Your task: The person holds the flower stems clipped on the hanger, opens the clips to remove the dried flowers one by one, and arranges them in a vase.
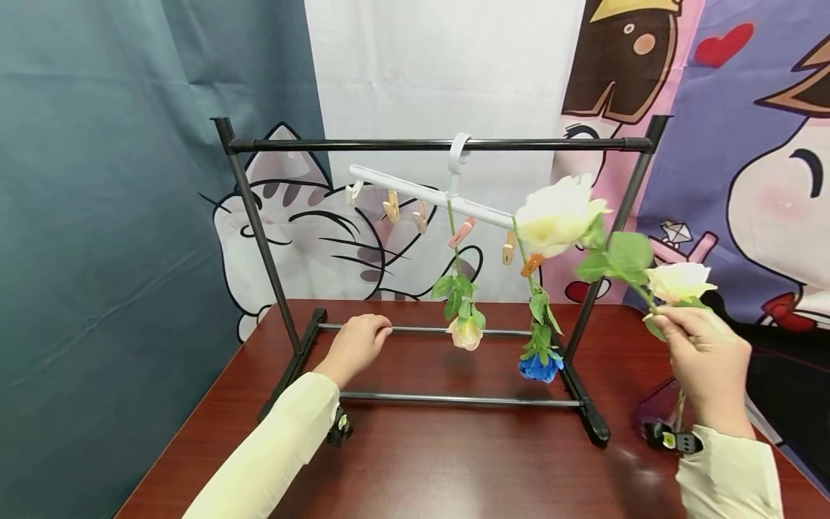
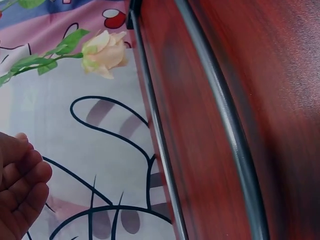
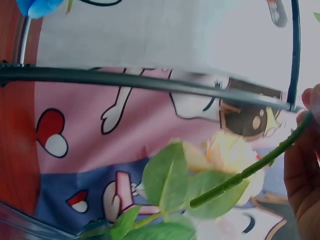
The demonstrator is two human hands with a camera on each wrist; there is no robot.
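Note:
My right hand point(image 1: 707, 360) pinches the green stem point(image 3: 250, 170) of a white rose point(image 1: 560, 216), whose bloom points left beside the right end of a white hanger point(image 1: 402, 186). The stem's cut end shows in the right wrist view. Two flowers hang upside down from the hanger: a peach rose point(image 1: 465, 334) at a pink clip point(image 1: 462, 233), and a blue flower point(image 1: 540, 366) at an orange clip point(image 1: 533, 264). My left hand point(image 1: 359, 344), its fingers loosely curled, holds nothing and is left of the peach rose.
The hanger hooks over the top bar point(image 1: 389, 145) of a black rack on a reddish-brown table point(image 1: 454, 461). Several more clips, one of them yellow point(image 1: 392, 206), line the hanger. Behind my right hand, a cream rose point(image 1: 681, 281) rises above a purple-tinted clear vase point(image 1: 651, 407). A cartoon-printed curtain hangs behind.

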